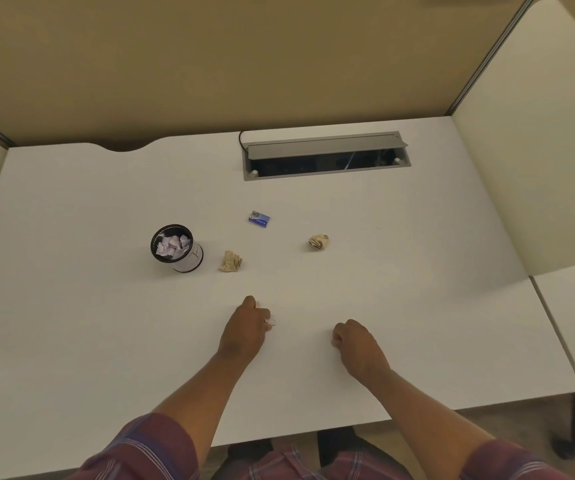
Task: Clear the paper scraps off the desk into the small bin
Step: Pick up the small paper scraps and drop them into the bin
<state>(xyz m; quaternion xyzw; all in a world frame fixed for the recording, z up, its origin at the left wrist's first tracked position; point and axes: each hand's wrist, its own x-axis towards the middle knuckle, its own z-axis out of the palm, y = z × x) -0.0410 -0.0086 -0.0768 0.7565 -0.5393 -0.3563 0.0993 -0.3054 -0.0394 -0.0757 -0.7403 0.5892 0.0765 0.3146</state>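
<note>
From my head camera, looking down at the white desk (pixel 71 323): my left hand (pixel 244 327) is curled into a loose fist on the near part of the desk, and a bit of white paper scrap (pixel 271 322) shows at its fingertips, so I judge it has hold of that scrap. My right hand (pixel 355 344) rests nearby, closed into a fist; I cannot tell whether anything is inside it.

The small bin (pixel 175 247) stands further out on my left side, upright, already part full of crumpled white paper. Just beside it, on its right, lies 1 tan paper ball (pixel 230 261). A second tan ball (pixel 319 242) sits well apart to the right. A little blue box (pixel 259 219) lies between them and further back; it looks like no scrap, so I would leave it. Behind it is an open cable hatch (pixel 324 157).

I reckon I am mid-pickup, with 2 balls left on the desk. Next my left hand needs to travel up and left over the bin's rim and open there, low enough that the light scrap does not drift past.
</note>
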